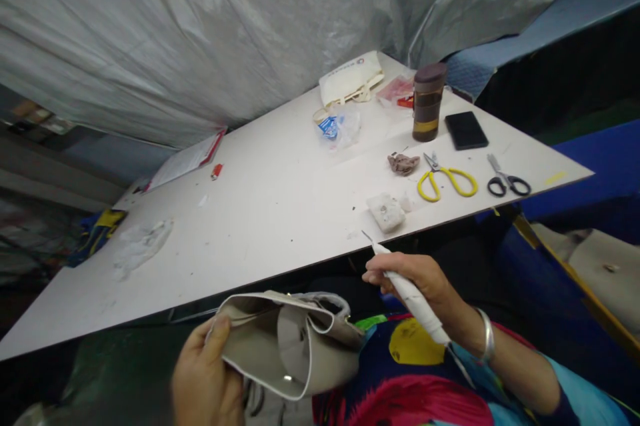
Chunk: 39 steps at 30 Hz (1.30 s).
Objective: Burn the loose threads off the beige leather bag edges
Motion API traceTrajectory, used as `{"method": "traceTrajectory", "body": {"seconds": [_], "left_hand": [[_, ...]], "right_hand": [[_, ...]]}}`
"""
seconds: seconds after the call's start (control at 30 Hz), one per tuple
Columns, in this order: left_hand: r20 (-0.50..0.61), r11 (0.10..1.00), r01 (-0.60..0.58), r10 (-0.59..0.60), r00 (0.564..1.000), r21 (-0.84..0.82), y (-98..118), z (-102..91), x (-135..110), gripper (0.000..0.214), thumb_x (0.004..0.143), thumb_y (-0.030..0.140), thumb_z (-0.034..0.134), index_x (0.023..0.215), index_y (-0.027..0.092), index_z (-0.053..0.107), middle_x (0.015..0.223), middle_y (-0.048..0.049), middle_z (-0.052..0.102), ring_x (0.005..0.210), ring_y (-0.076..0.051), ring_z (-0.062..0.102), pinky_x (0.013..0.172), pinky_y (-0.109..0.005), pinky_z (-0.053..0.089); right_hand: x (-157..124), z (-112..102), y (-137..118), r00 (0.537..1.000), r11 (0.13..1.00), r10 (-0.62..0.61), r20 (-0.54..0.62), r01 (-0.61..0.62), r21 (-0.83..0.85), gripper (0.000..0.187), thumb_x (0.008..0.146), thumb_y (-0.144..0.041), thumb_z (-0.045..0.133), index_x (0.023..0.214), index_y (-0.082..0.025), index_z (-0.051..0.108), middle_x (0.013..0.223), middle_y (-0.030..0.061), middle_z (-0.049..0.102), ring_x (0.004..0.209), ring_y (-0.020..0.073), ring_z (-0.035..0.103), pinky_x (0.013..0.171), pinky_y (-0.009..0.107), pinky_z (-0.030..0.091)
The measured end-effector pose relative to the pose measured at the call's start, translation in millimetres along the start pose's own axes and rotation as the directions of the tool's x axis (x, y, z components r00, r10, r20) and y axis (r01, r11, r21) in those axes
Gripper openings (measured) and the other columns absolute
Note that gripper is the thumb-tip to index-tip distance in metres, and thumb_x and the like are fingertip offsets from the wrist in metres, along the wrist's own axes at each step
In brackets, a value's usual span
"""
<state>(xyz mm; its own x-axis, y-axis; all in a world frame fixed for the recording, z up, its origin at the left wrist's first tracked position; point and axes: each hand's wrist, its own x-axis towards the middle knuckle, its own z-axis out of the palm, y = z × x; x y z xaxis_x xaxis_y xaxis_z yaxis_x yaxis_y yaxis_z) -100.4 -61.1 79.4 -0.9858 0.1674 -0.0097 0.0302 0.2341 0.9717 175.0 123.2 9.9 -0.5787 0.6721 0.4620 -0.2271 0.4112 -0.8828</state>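
My left hand point(213, 369) grips the rim of a beige handbag point(333, 363), thumb over the edge. The bag is tilted with its mouth towards me, showing the lining, a flap inside and a small shiny metal piece. My right hand point(413, 283) is closed around a soldering-iron-like tool point(417, 306) wrapped in white, with a thin metal tip and a cord at its back end. Its tip points up and left, near the table's front edge and apart from the bag. Close to that tip lies a whitish pad point(386, 213) with dark marks.
On the white table point(270, 213) are yellow-handled scissors point(445, 183), black-handled scissors point(507, 183), a brown crumpled piece point(403, 164), a tumbler point(429, 103), a black phone-like slab point(466, 130), a cloth bag point(353, 78) and plastic bags point(345, 126). A blue bin point(540, 293) holding beige pieces stands right.
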Motion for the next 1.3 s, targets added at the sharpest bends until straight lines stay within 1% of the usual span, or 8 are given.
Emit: {"method": "traceTrajectory", "body": {"seconds": [0.1, 0.27, 0.43, 0.67, 0.87, 0.97, 1.1, 1.3], "left_hand": [[0.053, 0.982, 0.161, -0.157, 0.986, -0.098, -23, 18.8, 3, 0.034, 0.054, 0.031, 0.088, 0.080, 0.017, 0.070, 0.067, 0.0012, 0.072, 0.057, -0.016, 0.065, 0.055, -0.027, 0.054], [0.125, 0.992, 0.110, -0.101, 0.987, -0.063, -53, 35.0, 14, 0.037, 0.054, 0.035, 0.090, 0.079, 0.015, 0.070, 0.070, -0.0002, 0.074, 0.061, -0.016, 0.065, 0.061, -0.029, 0.053], [0.188, 0.990, 0.129, -0.117, 0.975, -0.055, -62, 43.2, 8, 0.038, 0.056, 0.040, 0.089, 0.076, 0.015, 0.069, 0.065, -0.0003, 0.073, 0.058, -0.017, 0.064, 0.061, -0.030, 0.052], [0.173, 0.994, 0.113, -0.112, 0.978, 0.006, -66, 35.4, 1, 0.040, 0.058, 0.043, 0.090, 0.077, 0.015, 0.070, 0.067, 0.0007, 0.072, 0.061, -0.017, 0.063, 0.060, -0.028, 0.051], [0.094, 0.996, 0.030, -0.038, 0.995, 0.084, -85, 27.9, 11, 0.045, 0.061, 0.053, 0.086, 0.079, 0.016, 0.069, 0.071, -0.0012, 0.071, 0.064, -0.020, 0.064, 0.061, -0.032, 0.053], [0.065, 0.994, 0.027, -0.034, 0.997, 0.109, -94, 23.5, 18, 0.045, 0.063, 0.054, 0.084, 0.081, 0.016, 0.070, 0.073, -0.0018, 0.072, 0.065, -0.020, 0.065, 0.063, -0.034, 0.054], [0.013, 0.993, 0.066, -0.068, 0.998, 0.099, -97, 21.0, 21, 0.042, 0.062, 0.050, 0.084, 0.082, 0.016, 0.070, 0.073, -0.0015, 0.071, 0.065, -0.020, 0.065, 0.064, -0.034, 0.054], [0.001, 0.990, 0.080, -0.081, 0.997, 0.119, -95, 17.5, 17, 0.041, 0.061, 0.050, 0.083, 0.082, 0.016, 0.071, 0.074, -0.0016, 0.071, 0.069, -0.021, 0.065, 0.067, -0.035, 0.054]], "right_hand": [[7, 9, -10, 0.987, 0.988, -0.100, 0.127, 0.114, -0.107, 0.015, 0.103, -0.020, 0.061, 0.115, -0.023, 0.068, 0.094, 0.0032, 0.077, 0.080, 0.0168, 0.070, 0.073, 0.028, 0.053], [23, 28, -11, 0.929, 0.917, -0.127, 0.348, 0.244, -0.315, 0.016, 0.101, -0.016, 0.057, 0.113, -0.022, 0.066, 0.089, 0.0038, 0.070, 0.078, 0.0176, 0.062, 0.066, 0.027, 0.044], [41, 46, 11, 0.859, 0.818, -0.053, 0.509, 0.330, -0.471, 0.026, 0.098, -0.019, 0.066, 0.123, -0.025, 0.060, 0.096, 0.0037, 0.071, 0.088, 0.0191, 0.064, 0.068, 0.027, 0.044], [56, 60, 44, 0.816, 0.709, -0.089, 0.571, 0.455, -0.539, 0.019, 0.105, -0.034, 0.062, 0.122, -0.025, 0.060, 0.097, 0.0044, 0.070, 0.088, 0.0182, 0.060, 0.065, 0.026, 0.040], [61, 61, 59, 0.772, 0.681, -0.118, 0.625, 0.521, -0.515, 0.035, 0.107, -0.053, 0.052, 0.113, -0.020, 0.062, 0.091, 0.0062, 0.069, 0.088, 0.0209, 0.056, 0.068, 0.030, 0.042], [55, 54, 54, 0.803, 0.779, -0.133, 0.581, 0.447, -0.440, 0.037, 0.102, -0.056, 0.060, 0.109, -0.020, 0.062, 0.088, 0.0048, 0.067, 0.084, 0.0205, 0.056, 0.071, 0.030, 0.043], [35, 41, 39, 0.922, 0.939, -0.058, 0.383, 0.180, -0.292, 0.046, 0.086, -0.058, 0.080, 0.104, -0.021, 0.059, 0.091, 0.0025, 0.065, 0.083, 0.0194, 0.056, 0.074, 0.030, 0.044], [-1, 34, 20, 0.976, 0.899, 0.071, 0.206, 0.027, -0.438, 0.046, 0.079, -0.037, 0.090, 0.111, -0.022, 0.061, 0.096, 0.0057, 0.068, 0.101, 0.0272, 0.058, 0.085, 0.036, 0.047]]}}
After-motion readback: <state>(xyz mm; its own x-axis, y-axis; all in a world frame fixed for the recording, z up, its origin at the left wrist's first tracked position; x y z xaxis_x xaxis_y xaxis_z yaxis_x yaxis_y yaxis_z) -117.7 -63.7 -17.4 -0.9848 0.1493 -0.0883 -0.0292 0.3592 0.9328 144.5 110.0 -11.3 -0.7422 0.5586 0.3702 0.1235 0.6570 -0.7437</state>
